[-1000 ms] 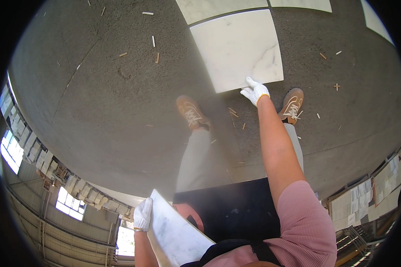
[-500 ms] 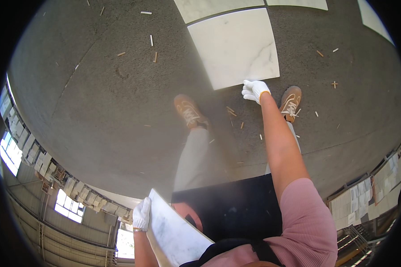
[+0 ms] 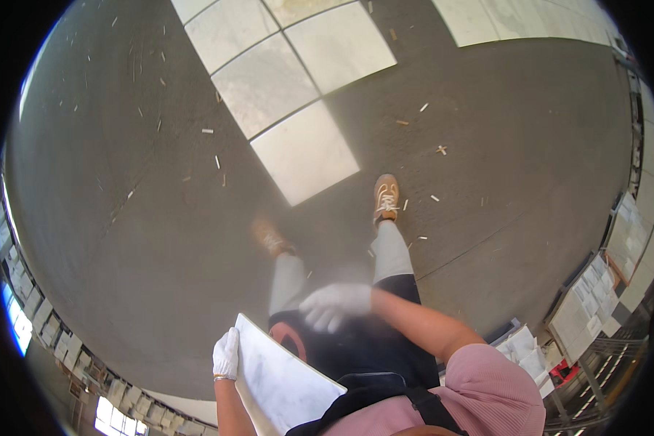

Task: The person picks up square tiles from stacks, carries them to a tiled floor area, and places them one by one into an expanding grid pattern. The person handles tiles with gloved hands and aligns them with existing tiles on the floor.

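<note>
A white marble tile (image 3: 280, 378) with faint grey veins is held on its edge against my left side. Gripping its outer edge is my left hand (image 3: 226, 354), in a white knitted glove. My right hand (image 3: 338, 305), gloved too, is in front of my dark apron (image 3: 370, 341), close to the tile's inner edge but apart from it. Its fingers hang loosely spread and somewhat blurred, with nothing seen in them. On the floor before my shoes lies a pale floor tile (image 3: 305, 152), the nearest of those laid there.
More tiles (image 3: 265, 80) lie in rows beyond it, with narrow gaps between. Another tiled patch (image 3: 501, 22) is at the far right. Small white and brown sticks are scattered over the grey floor (image 3: 152, 240). Stacked slabs (image 3: 581, 312) line the right side.
My right hand has drawn back from the floor tile's near edge to my apron. The view has lifted, and more floor tiles show. My left hand still holds its tile.
</note>
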A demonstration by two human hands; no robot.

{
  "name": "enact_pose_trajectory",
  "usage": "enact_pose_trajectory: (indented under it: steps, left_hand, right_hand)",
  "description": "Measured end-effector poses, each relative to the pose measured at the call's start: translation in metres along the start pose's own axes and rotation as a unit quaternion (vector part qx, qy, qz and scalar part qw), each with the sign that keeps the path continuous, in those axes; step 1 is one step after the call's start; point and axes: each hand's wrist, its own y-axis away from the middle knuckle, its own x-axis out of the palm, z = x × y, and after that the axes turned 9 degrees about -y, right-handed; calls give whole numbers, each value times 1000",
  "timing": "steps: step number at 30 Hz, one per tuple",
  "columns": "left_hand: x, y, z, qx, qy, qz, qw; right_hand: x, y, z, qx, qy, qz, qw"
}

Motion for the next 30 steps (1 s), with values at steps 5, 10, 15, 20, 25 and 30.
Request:
enact_pose_trajectory:
  steps: [5, 10, 15, 20, 25, 30]
  left_hand:
    - [7, 39, -83, 118, -32, -22, 992]
    - [33, 93, -183, 222, -65, -40, 972]
    - [50, 142, -268, 258, -106, -3, 960]
    - [54, 183, -324, 383, -179, -62, 904]
    - [12, 173, -318, 364, -211, -201, 884]
    - [16, 152, -273, 290, 38, 55, 955]
  right_hand:
    - [78, 50, -79, -75, 326, -98, 937]
    - [99, 102, -102, -139, 356, -126, 915]
    - [93, 180, -128, -356, 533, 4, 768]
    - [86, 217, -150, -339, 404, -84, 846]
    - [118, 277, -198, -489, 310, -122, 806]
    - [134, 293, -232, -584, 264, -175, 747]
